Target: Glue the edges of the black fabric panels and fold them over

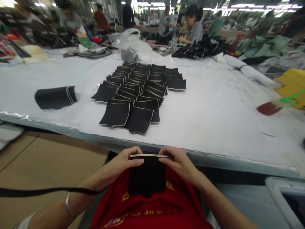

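Together, the left hand (130,159) and right hand (176,160) pinch a black piece (147,175) by its top corners beside a white table (205,124).

A yellow item (292,86) lies near the table's right edge.

Left hand (131,158) and right hand (173,158): some fingers hidden behind black piece (146,176). Red shirt (147,216): lettering partly covered by same piece; lower part cut off. Yellow object (292,84), right: cut off, blurred. Far side: people (101,19) blurred; plastic bag (135,46), contents unclear. Overlapped black pieces (116,113): partly hidden, count unclear.
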Tool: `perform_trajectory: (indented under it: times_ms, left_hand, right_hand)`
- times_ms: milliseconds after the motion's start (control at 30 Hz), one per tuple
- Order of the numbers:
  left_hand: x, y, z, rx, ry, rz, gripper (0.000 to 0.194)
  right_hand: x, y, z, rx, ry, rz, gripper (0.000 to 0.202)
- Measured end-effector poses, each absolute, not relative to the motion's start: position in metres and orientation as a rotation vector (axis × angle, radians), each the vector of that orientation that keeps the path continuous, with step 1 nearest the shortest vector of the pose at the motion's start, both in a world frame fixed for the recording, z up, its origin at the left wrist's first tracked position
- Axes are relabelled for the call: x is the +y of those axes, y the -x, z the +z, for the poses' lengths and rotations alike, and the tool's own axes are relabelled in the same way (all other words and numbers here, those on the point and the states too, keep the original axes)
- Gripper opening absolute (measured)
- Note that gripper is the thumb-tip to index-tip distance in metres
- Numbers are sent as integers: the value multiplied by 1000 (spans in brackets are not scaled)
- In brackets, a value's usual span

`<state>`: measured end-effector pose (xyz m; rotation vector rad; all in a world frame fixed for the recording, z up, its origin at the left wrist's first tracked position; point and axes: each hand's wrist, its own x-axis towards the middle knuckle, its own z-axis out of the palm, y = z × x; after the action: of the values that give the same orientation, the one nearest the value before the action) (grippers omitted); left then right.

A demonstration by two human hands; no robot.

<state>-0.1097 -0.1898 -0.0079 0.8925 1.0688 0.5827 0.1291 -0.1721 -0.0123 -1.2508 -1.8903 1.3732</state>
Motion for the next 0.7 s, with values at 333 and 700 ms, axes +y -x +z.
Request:
perform_trajectory:
  times_ms: [333, 700]
  left_hand:
    - [-149, 106, 9, 1058, -1377, 185, 31]
    - [-134, 115, 14, 1053, -1483, 45, 23]
  right_hand:
    - [-164, -122, -13, -2151, 1098, 1215, 5]
    - [-163, -117, -20, -2341, 1011, 1008, 5]
